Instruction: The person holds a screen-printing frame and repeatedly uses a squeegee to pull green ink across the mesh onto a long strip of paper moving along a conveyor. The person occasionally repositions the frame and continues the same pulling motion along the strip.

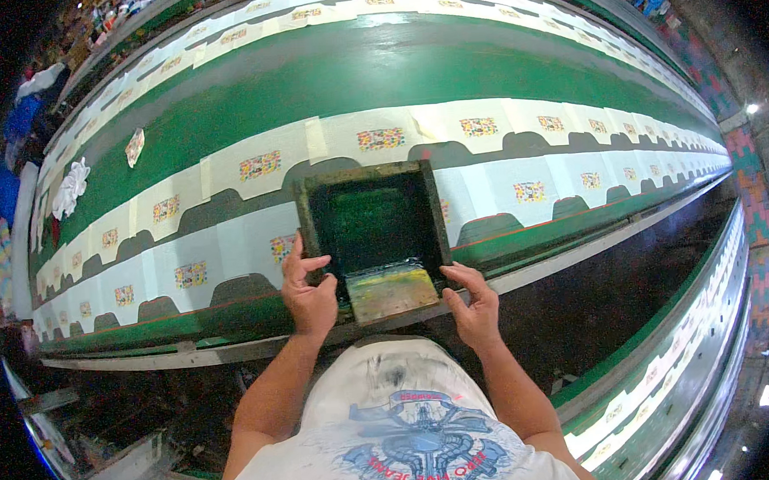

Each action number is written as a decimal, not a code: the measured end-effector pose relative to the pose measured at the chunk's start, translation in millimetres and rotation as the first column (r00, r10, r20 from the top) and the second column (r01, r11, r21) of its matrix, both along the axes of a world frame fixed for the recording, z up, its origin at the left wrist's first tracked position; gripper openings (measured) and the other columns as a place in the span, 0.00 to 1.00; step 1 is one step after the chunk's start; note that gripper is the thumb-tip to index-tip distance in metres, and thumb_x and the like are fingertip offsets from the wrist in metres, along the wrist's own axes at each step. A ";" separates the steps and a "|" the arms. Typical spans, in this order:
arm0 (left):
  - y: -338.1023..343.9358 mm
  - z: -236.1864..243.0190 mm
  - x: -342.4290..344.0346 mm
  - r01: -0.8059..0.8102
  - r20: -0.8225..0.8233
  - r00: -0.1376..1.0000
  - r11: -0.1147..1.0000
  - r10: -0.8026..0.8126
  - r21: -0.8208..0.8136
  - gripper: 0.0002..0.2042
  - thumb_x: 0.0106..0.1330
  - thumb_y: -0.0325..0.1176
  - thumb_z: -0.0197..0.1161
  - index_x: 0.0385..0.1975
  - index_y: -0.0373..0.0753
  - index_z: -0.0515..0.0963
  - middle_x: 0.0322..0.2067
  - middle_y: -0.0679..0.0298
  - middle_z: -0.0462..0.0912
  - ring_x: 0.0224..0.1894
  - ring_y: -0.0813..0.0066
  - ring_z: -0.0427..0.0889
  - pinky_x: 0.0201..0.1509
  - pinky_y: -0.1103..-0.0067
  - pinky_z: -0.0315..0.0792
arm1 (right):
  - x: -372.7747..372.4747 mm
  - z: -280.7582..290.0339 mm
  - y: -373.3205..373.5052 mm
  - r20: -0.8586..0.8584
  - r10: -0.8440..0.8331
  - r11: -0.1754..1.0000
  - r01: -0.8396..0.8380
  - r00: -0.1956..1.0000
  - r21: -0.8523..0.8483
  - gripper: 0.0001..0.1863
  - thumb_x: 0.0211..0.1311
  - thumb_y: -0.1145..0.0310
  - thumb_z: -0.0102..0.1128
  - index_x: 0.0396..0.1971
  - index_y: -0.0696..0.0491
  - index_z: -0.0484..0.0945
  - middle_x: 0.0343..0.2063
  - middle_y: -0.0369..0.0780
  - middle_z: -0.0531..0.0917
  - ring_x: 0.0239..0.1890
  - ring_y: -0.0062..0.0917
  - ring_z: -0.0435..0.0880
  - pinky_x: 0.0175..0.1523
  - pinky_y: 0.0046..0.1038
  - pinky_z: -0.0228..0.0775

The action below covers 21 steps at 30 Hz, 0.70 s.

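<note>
In the head view, both hands hold the frame by its near corners: the left hand (307, 289) has its fingers along the left side and its thumb pointing inward, and the right hand (472, 305) has fingers and thumb bent at the right corner. Neither hand is spread wide; each is closed about as far as the wood allows.

The frame (436, 215) is dark, stained and roughly square, and sits between the hands in front of the person's body, at the near edge of the green table (323, 69). Whether it rests on the surface or is held just over it, I cannot tell. Inside it is a dark green mesh (374, 214), shiny toward the near end. A board (393, 295), smeared yellow and brown, leans at the near side of the frame, between the two hands.

The frame covers part of the near row of bluish-white pieces (151, 268), and its far side reaches the cream row (435, 123) behind. Small many-coloured prints show on both rows, with dark rounded shapes (244, 290) along their near edges. A pale rail (551, 269) runs along the table's near side.

Farther off, at the left, a crumpled white cloth (70, 189) and a printed scrap (135, 147) lie on the green. The person's white shirt (403, 421) has dark smudges and a blue design.
</note>
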<state>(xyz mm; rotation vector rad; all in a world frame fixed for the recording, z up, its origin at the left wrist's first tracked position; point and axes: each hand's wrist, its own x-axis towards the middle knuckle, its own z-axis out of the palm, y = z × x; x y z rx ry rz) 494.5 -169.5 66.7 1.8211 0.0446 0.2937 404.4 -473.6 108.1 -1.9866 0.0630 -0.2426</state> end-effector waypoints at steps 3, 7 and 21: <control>-52.4 -9.9 6.3 0.016 -0.002 1.000 0.998 -0.017 -0.060 0.17 0.55 0.14 0.68 0.44 0.36 0.89 0.80 0.39 0.69 0.83 0.48 0.68 0.84 0.63 0.62 | 0.6 -1.5 -52.5 0.024 0.004 1.000 -0.004 1.000 -0.016 0.21 0.71 0.73 0.74 0.63 0.56 0.87 0.63 0.45 0.88 0.74 0.41 0.80 0.80 0.43 0.67; -95.0 -17.0 6.9 -0.024 -0.096 0.995 0.993 0.013 -0.120 0.17 0.52 0.12 0.70 0.42 0.34 0.86 0.82 0.41 0.67 0.84 0.56 0.68 0.77 0.73 0.68 | 0.2 -3.3 -104.9 0.036 0.069 0.996 -0.070 0.997 0.049 0.20 0.71 0.74 0.74 0.62 0.55 0.88 0.63 0.45 0.89 0.76 0.43 0.78 0.81 0.47 0.64; -118.5 -10.6 4.7 -0.083 -0.193 0.981 0.959 0.031 -0.271 0.15 0.50 0.10 0.70 0.36 0.35 0.82 0.83 0.38 0.64 0.81 0.56 0.71 0.77 0.68 0.69 | 2.3 -1.3 -148.1 0.103 0.198 0.976 -0.206 0.975 0.067 0.23 0.62 0.77 0.76 0.59 0.52 0.88 0.61 0.45 0.90 0.74 0.50 0.79 0.79 0.52 0.67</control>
